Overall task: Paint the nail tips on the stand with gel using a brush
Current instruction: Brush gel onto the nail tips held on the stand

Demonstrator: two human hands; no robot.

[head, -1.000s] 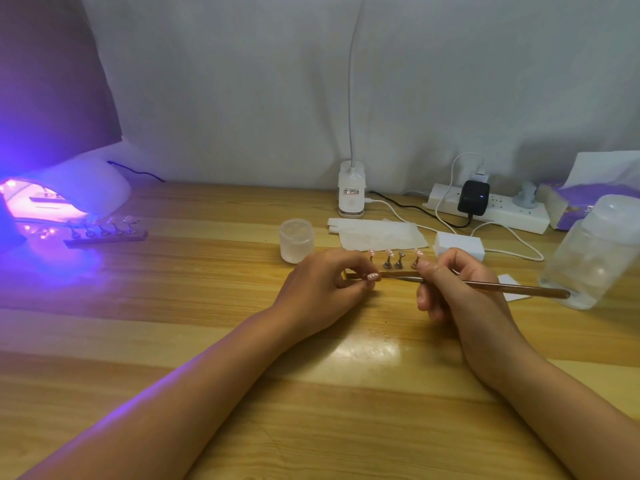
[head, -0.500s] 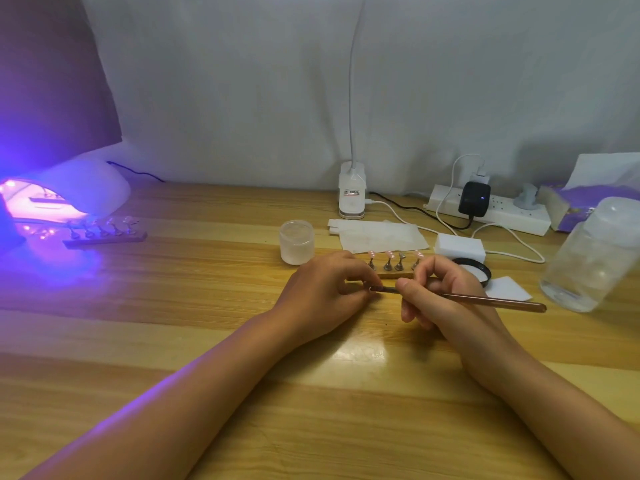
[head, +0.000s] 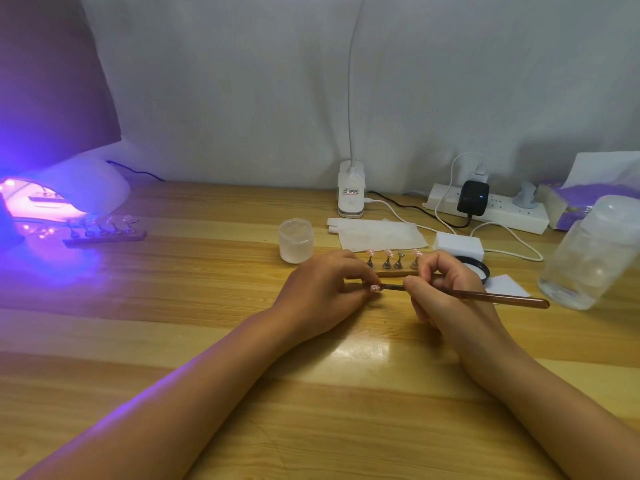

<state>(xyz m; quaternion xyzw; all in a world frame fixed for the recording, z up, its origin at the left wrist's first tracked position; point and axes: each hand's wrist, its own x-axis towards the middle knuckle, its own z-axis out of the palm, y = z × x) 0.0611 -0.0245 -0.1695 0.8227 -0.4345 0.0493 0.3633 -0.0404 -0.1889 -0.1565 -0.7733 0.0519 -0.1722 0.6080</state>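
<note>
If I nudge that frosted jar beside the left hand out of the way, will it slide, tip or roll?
The frosted jar looks squat with a flat base, so it would probably slide on the smooth wooden table rather than tip. It stands upright, so rolling seems unlikely unless it is knocked over. It seems small and likely light; what it holds cannot be told.

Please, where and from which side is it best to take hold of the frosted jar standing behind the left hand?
Grip the frosted jar around its round side wall, coming from above and the left. It stands upright, and that side looks open; the paper lies at its right.
</note>
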